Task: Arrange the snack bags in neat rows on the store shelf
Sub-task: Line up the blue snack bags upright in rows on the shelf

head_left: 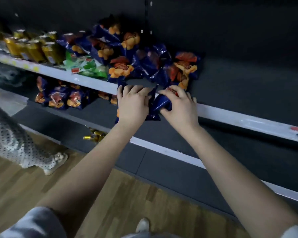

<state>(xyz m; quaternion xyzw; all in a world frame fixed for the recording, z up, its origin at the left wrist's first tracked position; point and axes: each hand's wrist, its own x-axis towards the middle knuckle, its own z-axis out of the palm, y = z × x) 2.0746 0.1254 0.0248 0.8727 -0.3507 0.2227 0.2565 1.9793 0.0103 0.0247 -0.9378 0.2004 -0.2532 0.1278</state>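
Both of my hands grip one dark blue snack bag [159, 104] at the white front edge of the upper shelf [230, 115]. My left hand [132, 103] holds its left side and my right hand [177, 103] curls over its right side and top. Behind them, several more blue bags with orange print [126, 66] lie in a loose heap on that shelf. A green and white bag [86, 67] lies at the heap's left. More blue bags [59, 97] sit on the shelf below.
Yellow jars [35, 48] stand in rows at the upper shelf's left. The dark shelf surface [248, 86] stretches to the right of the heap. A gold wrapped item [95, 135] lies on the lowest shelf. Another person's patterned leg and shoe [24, 148] stand on the wooden floor at left.
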